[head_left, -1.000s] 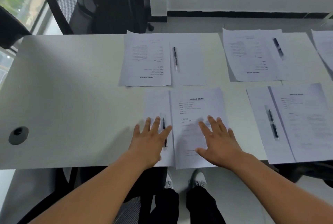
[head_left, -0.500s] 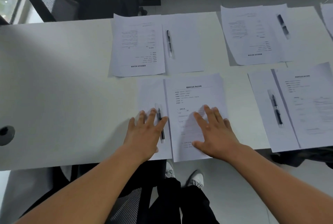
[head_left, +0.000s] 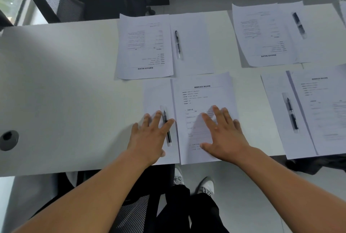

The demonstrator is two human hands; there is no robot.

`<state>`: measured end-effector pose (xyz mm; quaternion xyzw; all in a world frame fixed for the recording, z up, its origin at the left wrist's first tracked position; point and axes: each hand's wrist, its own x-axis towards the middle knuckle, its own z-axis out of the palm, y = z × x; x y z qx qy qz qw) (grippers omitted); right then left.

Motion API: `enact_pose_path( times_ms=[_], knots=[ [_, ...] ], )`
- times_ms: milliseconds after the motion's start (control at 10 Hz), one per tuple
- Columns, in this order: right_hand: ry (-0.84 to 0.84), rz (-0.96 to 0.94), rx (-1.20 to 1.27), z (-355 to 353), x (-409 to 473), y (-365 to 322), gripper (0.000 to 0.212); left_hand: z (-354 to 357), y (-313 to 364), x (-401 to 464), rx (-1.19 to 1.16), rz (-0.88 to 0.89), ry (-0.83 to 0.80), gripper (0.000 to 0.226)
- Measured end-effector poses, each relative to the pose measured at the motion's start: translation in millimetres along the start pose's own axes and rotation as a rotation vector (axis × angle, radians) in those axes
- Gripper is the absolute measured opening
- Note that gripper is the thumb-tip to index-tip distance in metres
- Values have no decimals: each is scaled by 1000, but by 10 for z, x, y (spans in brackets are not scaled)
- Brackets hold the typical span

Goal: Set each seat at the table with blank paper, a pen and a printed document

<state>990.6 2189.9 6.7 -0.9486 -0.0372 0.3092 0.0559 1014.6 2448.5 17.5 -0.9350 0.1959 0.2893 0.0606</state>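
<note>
Your left hand [head_left: 149,135] lies flat with fingers spread on the blank paper [head_left: 155,98] at the table's [head_left: 65,83] near edge, gripping nothing; its index finger crosses the pen [head_left: 167,128]. The pen lies lengthwise along the paper, its long axis running away from you, dark end nearest you. Just right, overlapping the paper, the document [head_left: 202,92] has its heading at the far end, and your right hand [head_left: 222,135] presses flat on it, fingers splayed.
</note>
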Motion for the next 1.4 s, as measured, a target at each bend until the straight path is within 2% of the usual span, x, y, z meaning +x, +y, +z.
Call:
enact_pose_path(
  times_ms=[1200, 1400],
  knots=[
    [5, 9, 29, 53, -36, -16, 105, 10, -50, -48, -32, -30, -51, 117],
    [52, 6, 6, -32, -137, -93, 104, -127, -43, -133, -39, -29, -53, 118]
  ],
)
